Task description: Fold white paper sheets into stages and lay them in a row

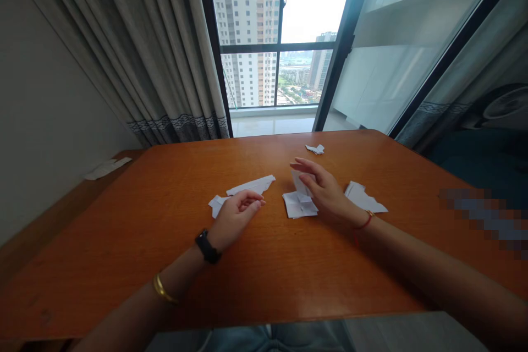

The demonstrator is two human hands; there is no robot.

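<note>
My right hand point(325, 190) reaches over a folded square of white paper point(293, 206) in the middle of the table. Its thumb and fingers are apart. A flap of the paper stands upright just behind the thumb; whether the hand touches it I cannot tell. My left hand point(237, 219) hovers with loosely curved fingers and nothing visible in them. It partly covers a small folded paper piece point(215, 204). Just beyond that hand lies a long folded white paper strip point(253, 184).
On the wooden table point(264, 269), white paper pieces point(363, 198) lie right of my right hand. A small folded paper point(315, 149) rests near the far edge. More paper point(108, 168) sits on a ledge at left. Curtains point(165, 55) and a window stand beyond.
</note>
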